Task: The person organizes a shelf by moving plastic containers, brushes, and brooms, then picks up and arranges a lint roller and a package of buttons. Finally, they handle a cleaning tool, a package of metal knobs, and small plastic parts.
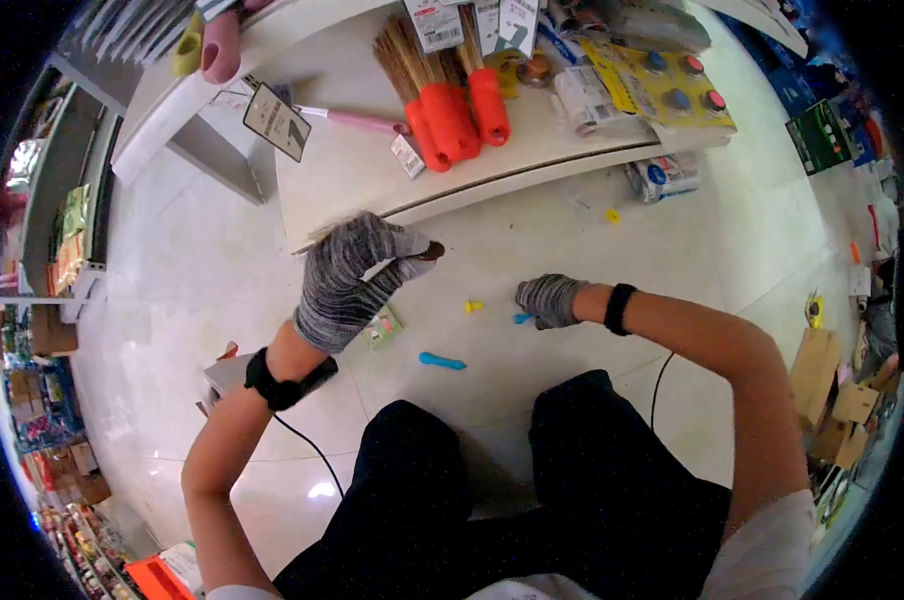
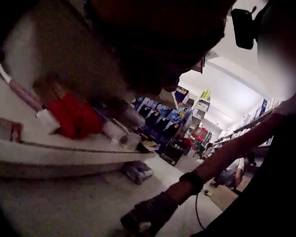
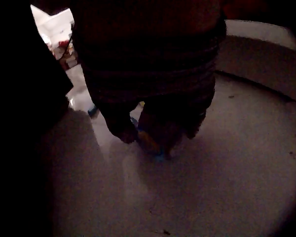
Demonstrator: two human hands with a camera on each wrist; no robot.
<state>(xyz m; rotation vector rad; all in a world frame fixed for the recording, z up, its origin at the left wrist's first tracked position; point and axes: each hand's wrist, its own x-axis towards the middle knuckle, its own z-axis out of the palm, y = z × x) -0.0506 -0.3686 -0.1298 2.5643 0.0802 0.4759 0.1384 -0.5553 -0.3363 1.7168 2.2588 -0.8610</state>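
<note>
My left hand [image 1: 357,275], in a grey striped knit glove, is held in front of the low shelf's edge. Its thumb and fingers come together on a small dark brown piece [image 1: 433,251]. On the right, my gloved right hand [image 1: 552,302] reaches down to the floor, fingers curled at a small blue piece [image 1: 522,319]. The right wrist view is dark, but a blue bit [image 3: 159,157] shows at those fingertips. Between the hands, a small yellow piece [image 1: 474,306] and a longer blue piece [image 1: 442,361] lie on the floor.
A white shelf [image 1: 352,190] holds brushes with red handles [image 1: 447,120] and a yellow blister card [image 1: 662,85]. A wrapped packet [image 1: 667,177] and a yellow bit [image 1: 613,215] lie below its edge. A small green card [image 1: 382,328] is beneath my left hand. Cardboard boxes [image 1: 837,400] stand at right.
</note>
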